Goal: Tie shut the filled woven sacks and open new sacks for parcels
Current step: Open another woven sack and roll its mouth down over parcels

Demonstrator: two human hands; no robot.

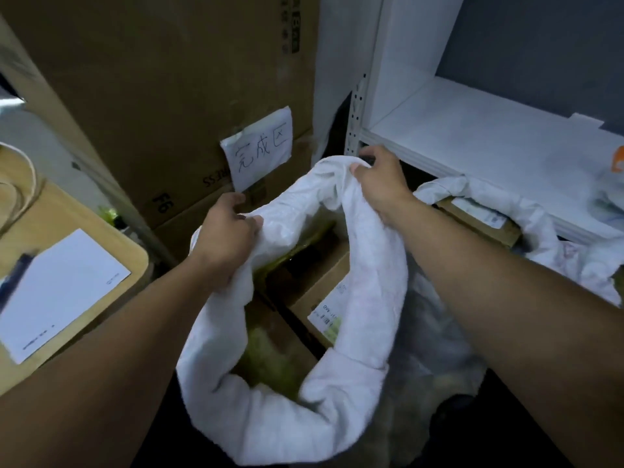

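The grip of the left hand [226,228] is clamped on the rolled rim of the woven sack [270,427], fingers curled over the cloth on the near-left side of the mouth. The grip of the right hand [380,184] pinches a gathered peak of the same rim at the far side, thumb on top and raised higher than the left. The sack is white, thin and finely woven. Its rim is turned down into a thick, soft roll that sags in folds between the two holds. It looks limp and a little slick, so each grip wants a good bunch of cloth taken well below the edge, with the roll drawn up first to leave enough neck for tying. Inside lie a stiff brown cardboard parcel [324,292] with a printed label and a crumpled yellow-green packet [270,349]; filled like this, the sack will likely be heavy and better gathered where it stands than lifted. It stands low, apparently on the floor, between the stacked cartons [169,96] bearing a taped handwritten paper sign [258,148] and the white shelf [472,136]. A second sack [499,201], open and holding boxes, sits under that shelf's front edge. At the left, a sheet of paper [60,292] lies near the rounded corner of a pale wooden worktop [101,217].
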